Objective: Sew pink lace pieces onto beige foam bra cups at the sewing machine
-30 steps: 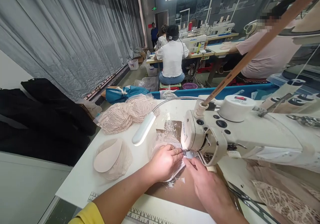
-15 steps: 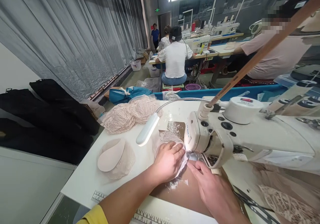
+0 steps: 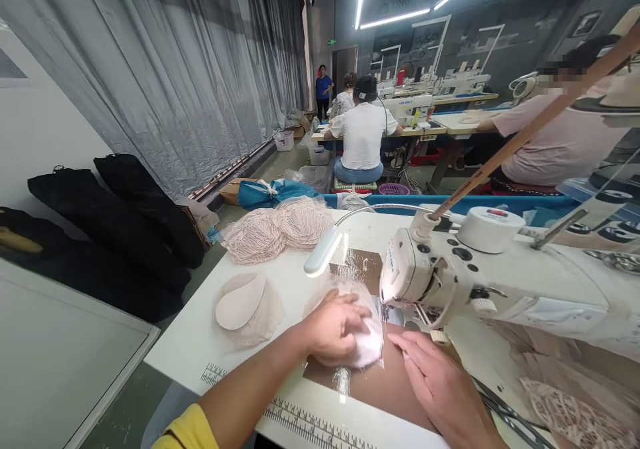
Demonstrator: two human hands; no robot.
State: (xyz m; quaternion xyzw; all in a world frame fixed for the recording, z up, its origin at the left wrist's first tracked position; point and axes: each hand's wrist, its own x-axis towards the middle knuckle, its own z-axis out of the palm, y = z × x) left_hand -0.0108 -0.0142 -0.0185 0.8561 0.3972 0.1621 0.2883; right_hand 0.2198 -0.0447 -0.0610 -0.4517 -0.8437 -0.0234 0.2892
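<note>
Through the head camera I see my left hand (image 3: 334,329) palm down, just below centre frame, its fingers (image 3: 351,314) slightly spread, pointing right. My left forearm (image 3: 253,385) slants in from bottom left. My right hand (image 3: 439,372), lower right, points straightened fingers (image 3: 414,349) up-left.

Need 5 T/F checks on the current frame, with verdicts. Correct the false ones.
1. The left hand rests on a pale fabric piece. True.
2. The right hand lies on top of the stacked lace cups. False: it is over the brown sheet, beside the fabric piece.
3. The white lamp is on a curved metal neck. True.
4. The sleeve on the left arm is blue. False: it is yellow.
5. Ruler markings run along the near edge of the white table. True.
</note>
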